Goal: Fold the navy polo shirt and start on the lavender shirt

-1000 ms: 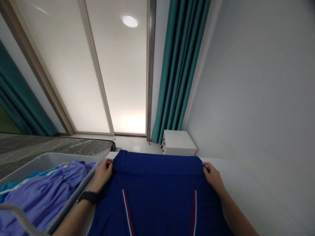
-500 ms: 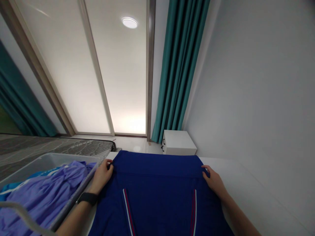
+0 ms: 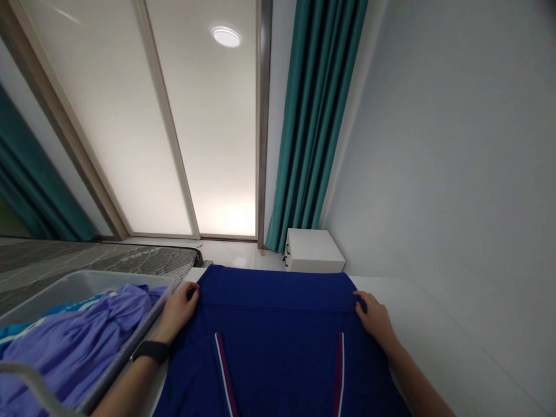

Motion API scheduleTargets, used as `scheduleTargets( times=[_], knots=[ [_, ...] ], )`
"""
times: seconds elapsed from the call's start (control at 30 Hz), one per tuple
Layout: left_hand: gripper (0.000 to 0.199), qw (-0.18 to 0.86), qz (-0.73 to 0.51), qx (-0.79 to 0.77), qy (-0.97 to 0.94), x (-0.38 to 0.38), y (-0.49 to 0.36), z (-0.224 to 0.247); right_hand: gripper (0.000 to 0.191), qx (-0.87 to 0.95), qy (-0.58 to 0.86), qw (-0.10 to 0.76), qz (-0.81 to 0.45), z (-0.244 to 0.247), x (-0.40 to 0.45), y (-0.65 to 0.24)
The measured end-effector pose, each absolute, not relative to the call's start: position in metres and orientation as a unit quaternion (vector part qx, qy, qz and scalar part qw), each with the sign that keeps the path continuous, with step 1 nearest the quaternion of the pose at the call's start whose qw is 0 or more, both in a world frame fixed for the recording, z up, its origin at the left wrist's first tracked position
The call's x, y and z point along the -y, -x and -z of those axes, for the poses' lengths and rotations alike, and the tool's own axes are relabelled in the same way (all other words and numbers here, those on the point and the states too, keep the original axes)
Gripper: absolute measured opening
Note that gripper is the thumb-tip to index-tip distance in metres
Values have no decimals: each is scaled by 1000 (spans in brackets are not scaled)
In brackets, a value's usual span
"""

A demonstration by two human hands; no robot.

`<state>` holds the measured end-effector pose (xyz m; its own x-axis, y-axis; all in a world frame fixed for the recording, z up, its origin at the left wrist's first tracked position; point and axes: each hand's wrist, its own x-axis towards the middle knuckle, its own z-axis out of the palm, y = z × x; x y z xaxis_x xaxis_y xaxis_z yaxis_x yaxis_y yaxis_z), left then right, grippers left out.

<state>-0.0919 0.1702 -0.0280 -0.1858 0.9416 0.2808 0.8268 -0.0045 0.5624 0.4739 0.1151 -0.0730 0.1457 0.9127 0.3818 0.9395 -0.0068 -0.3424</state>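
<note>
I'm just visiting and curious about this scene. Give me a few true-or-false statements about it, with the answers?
1. The left hand and right hand hold the top edge of the navy garment. True.
2. The black watch is on the right wrist. False: it is on the left wrist.
3. The gray tub holds lavender fabric. True.
4. The curtain beyond the garment is red. False: it is teal.

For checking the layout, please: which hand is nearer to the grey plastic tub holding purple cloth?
Left. The left hand is just beside the grey plastic tub, off its rim; the right hand is farther, across the navy blue garment.
</note>
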Motion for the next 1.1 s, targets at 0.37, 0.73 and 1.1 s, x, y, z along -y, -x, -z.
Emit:
scheduleTargets(
  times=[0.37,0.73,1.1],
  knots=[
    [31,94,-345,-685,-635,-168,92,30,27,766,598,194,132,18,-108,-396],
    [35,151,-423,-660,-603,-157,84,17,26,874,398,253,-112,0,-137,-184],
    [35,206,-470,-614,-599,-154,84,19,47,875,373,266,-155,19,-148,-77]
  ],
)
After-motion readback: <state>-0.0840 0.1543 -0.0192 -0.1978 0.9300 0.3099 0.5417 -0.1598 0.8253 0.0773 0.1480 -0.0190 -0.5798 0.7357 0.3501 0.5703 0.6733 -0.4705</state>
